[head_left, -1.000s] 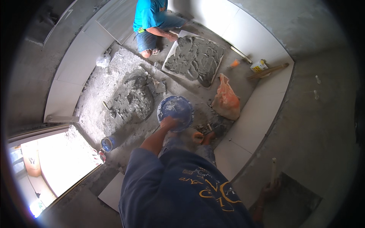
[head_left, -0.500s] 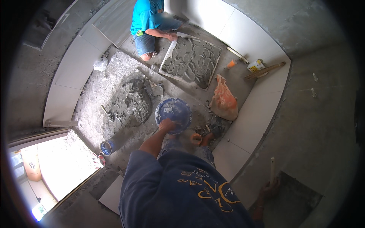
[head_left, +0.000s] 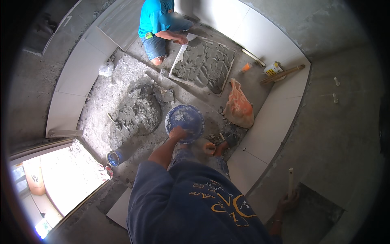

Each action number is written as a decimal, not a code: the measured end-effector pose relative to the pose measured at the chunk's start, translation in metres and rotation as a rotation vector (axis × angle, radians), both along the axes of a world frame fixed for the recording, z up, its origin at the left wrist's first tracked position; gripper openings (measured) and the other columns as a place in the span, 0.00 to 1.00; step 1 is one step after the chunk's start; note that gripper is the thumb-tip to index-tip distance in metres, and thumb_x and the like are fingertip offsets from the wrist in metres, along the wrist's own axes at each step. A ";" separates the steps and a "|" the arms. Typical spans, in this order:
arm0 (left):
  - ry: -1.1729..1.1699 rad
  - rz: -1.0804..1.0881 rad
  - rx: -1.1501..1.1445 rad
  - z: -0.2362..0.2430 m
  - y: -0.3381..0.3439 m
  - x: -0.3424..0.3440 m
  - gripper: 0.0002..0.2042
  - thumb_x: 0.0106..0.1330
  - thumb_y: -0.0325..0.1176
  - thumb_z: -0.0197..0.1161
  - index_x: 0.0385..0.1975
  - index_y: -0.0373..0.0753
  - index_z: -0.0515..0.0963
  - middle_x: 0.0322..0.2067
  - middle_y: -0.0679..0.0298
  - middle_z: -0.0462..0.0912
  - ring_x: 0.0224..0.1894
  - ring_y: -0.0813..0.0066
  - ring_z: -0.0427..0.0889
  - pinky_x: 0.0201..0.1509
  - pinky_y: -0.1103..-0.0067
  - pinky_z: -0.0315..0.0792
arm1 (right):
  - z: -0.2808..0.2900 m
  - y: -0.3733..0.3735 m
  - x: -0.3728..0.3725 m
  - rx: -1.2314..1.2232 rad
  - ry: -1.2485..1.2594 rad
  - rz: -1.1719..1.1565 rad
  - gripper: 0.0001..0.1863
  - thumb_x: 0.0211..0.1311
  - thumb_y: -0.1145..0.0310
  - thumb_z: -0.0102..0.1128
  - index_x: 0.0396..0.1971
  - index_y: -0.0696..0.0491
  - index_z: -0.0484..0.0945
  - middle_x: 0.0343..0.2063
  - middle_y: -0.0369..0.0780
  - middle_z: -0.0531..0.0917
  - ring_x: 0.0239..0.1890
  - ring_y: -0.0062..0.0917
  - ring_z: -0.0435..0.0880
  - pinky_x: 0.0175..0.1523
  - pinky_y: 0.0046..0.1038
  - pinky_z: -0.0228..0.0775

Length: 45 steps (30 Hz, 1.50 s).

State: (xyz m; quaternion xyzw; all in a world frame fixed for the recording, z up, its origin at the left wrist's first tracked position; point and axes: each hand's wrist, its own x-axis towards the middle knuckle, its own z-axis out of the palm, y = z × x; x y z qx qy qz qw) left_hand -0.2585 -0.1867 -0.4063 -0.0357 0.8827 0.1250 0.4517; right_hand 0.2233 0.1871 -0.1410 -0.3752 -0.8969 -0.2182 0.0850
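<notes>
My left hand point(head_left: 177, 133) reaches over a cement-smeared blue bucket point(head_left: 187, 118) in front of my legs, fingers curled inside its near side; what they grip is hidden. At lower right, my right hand point(head_left: 289, 200) is closed round the lower end of an upright pale pipe or rod point(head_left: 291, 179), beside a dark square patch point(head_left: 321, 211). My navy shirt fills the lower middle. A mound of wet grey mortar point(head_left: 138, 107) lies left of the bucket, with a pale handle sticking out. An orange-stained sack point(head_left: 237, 107) stands to its right, and an orange object point(head_left: 209, 148) lies by my foot.
A co-worker in turquoise point(head_left: 156, 18) kneels at the back, hand at a mortar-covered tile point(head_left: 201, 65). White tiles point(head_left: 272, 126) line the walls. Battens point(head_left: 280, 76) and a white container point(head_left: 271, 70) rest at right. A small blue can point(head_left: 114, 158) is near the bright doorway point(head_left: 69, 179).
The view has shifted slightly, and my left hand has moved a little within the bucket. The co-worker's hand has shifted slightly at the tile's edge. My right hand stays on the pale rod.
</notes>
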 end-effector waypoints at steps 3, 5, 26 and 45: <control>0.043 -0.016 0.033 0.001 0.000 0.001 0.20 0.52 0.43 0.65 0.36 0.31 0.82 0.33 0.51 0.85 0.33 0.61 0.86 0.38 0.70 0.78 | -0.003 0.004 0.004 0.021 0.000 0.028 0.19 0.60 0.64 0.52 0.51 0.51 0.73 0.48 0.46 0.75 0.49 0.44 0.76 0.50 0.44 0.68; 0.055 -0.028 0.041 0.001 -0.001 0.002 0.20 0.52 0.43 0.65 0.36 0.31 0.82 0.33 0.51 0.85 0.34 0.60 0.86 0.38 0.70 0.78 | -0.004 0.005 0.004 0.035 -0.004 0.040 0.18 0.62 0.63 0.51 0.51 0.51 0.73 0.49 0.46 0.75 0.50 0.44 0.76 0.50 0.44 0.68; 0.047 -0.020 0.019 -0.004 -0.001 0.003 0.22 0.53 0.45 0.64 0.42 0.34 0.81 0.42 0.50 0.83 0.46 0.56 0.83 0.48 0.68 0.76 | -0.001 -0.001 0.000 -0.001 -0.018 0.009 0.17 0.62 0.65 0.52 0.50 0.54 0.73 0.48 0.48 0.75 0.51 0.44 0.75 0.53 0.43 0.69; 0.049 -0.004 0.063 0.008 -0.001 0.008 0.23 0.55 0.47 0.62 0.41 0.33 0.81 0.40 0.49 0.83 0.45 0.55 0.83 0.47 0.68 0.76 | -0.004 0.005 0.006 -0.002 -0.011 0.029 0.18 0.59 0.67 0.54 0.49 0.55 0.74 0.48 0.48 0.75 0.49 0.45 0.77 0.51 0.44 0.69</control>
